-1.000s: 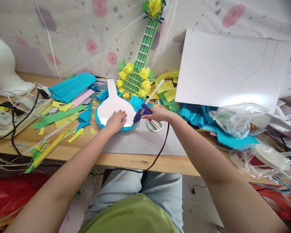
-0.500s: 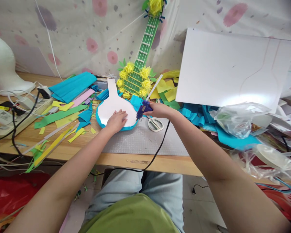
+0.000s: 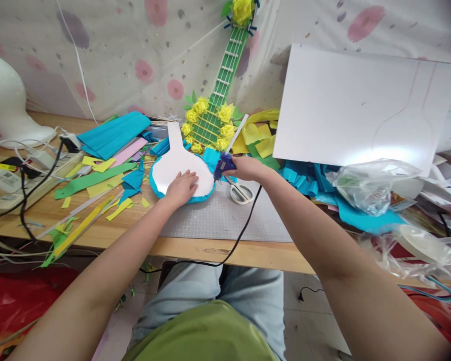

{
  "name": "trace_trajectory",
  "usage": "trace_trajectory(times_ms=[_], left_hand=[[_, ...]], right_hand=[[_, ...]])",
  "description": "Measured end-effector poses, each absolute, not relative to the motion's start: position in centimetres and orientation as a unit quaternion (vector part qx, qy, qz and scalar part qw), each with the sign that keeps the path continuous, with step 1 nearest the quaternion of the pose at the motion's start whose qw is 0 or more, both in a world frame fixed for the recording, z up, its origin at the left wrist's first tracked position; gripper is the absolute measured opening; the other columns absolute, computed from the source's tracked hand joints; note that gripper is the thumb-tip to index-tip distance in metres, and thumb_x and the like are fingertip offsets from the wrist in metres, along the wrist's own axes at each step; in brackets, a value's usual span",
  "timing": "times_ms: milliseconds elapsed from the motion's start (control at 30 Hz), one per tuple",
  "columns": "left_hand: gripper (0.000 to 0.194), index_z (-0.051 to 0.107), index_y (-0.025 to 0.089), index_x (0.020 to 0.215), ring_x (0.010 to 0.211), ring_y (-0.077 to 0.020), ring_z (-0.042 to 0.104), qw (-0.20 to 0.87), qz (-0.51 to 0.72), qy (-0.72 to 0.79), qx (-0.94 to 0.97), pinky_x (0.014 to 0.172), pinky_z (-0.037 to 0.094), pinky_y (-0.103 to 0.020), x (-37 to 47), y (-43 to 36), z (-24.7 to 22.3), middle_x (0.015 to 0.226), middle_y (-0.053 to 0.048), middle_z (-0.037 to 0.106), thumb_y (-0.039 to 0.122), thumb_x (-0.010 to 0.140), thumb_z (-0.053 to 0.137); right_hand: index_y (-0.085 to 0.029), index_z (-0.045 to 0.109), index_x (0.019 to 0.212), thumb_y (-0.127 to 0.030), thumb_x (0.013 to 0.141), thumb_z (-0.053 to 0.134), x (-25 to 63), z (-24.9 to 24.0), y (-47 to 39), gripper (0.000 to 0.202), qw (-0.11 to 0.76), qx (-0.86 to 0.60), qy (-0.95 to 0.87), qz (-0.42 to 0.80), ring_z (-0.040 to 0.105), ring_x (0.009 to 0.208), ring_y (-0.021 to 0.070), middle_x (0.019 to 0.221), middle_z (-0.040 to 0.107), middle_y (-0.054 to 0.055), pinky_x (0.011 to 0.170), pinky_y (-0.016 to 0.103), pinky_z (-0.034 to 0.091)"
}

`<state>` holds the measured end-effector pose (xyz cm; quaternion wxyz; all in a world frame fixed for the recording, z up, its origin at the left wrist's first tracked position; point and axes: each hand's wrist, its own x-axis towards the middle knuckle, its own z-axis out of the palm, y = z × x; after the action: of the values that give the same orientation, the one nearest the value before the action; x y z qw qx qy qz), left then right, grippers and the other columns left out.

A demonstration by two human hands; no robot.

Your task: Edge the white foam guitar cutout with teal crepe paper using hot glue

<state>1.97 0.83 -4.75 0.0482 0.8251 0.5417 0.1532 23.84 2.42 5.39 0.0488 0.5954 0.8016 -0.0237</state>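
A white guitar-shaped cutout (image 3: 176, 160) with a blue crepe edge (image 3: 157, 186) lies on the grey cutting mat (image 3: 225, 220). My left hand (image 3: 182, 188) rests on its lower body, fingers spread flat. In my right hand (image 3: 244, 168) is a purple glue gun (image 3: 224, 164) with a white glue stick (image 3: 237, 133) out of its back; its nozzle is at the cutout's right edge. Scissors (image 3: 242, 193) lie just right of the gun. A blue crepe strip (image 3: 211, 157) lies behind the gun.
A green paper guitar with yellow flowers (image 3: 224, 75) leans at the back. Paper scraps (image 3: 93, 178) and a power strip (image 3: 56, 170) are at left. A white board (image 3: 334, 105) and plastic bag (image 3: 368, 185) stand right. The gun's black cable (image 3: 244, 228) crosses the front edge.
My right hand and the glue gun have shifted slightly right and up, with the glue stick tilted a little differently. My left hand stays on the cutout.
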Motion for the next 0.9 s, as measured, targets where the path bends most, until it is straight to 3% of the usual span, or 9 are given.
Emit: trace_trajectory(times_ms=[467,900], left_hand=[[0.035,0.055,0.021,0.117,0.132,-0.0208,0.031,0.052,0.165,0.536,0.827,0.111,0.022,-0.043,1.9,0.9,-4.9,0.136,-0.004,0.046,0.025,0.085,0.041],[0.037,0.054,0.018,0.119,0.132,-0.0200,0.031,0.059,0.171,0.535,0.825,0.111,0.021,-0.041,1.7,0.7,-4.9,0.136,-0.006,0.045,0.026,0.086,0.040]], right_hand=[[-0.016,0.056,0.103,-0.056,0.079,0.048,24.3,4.9,2.9,0.047,0.023,0.607,0.794,-0.015,0.059,0.092,0.0279,0.100,0.064,0.014,0.067,0.032,0.042],[-0.016,0.057,0.106,-0.057,0.079,0.047,26.3,2.9,2.8,0.051,-0.068,0.640,0.762,-0.072,0.060,0.088,0.0257,0.095,0.065,0.012,0.066,0.031,0.043]])
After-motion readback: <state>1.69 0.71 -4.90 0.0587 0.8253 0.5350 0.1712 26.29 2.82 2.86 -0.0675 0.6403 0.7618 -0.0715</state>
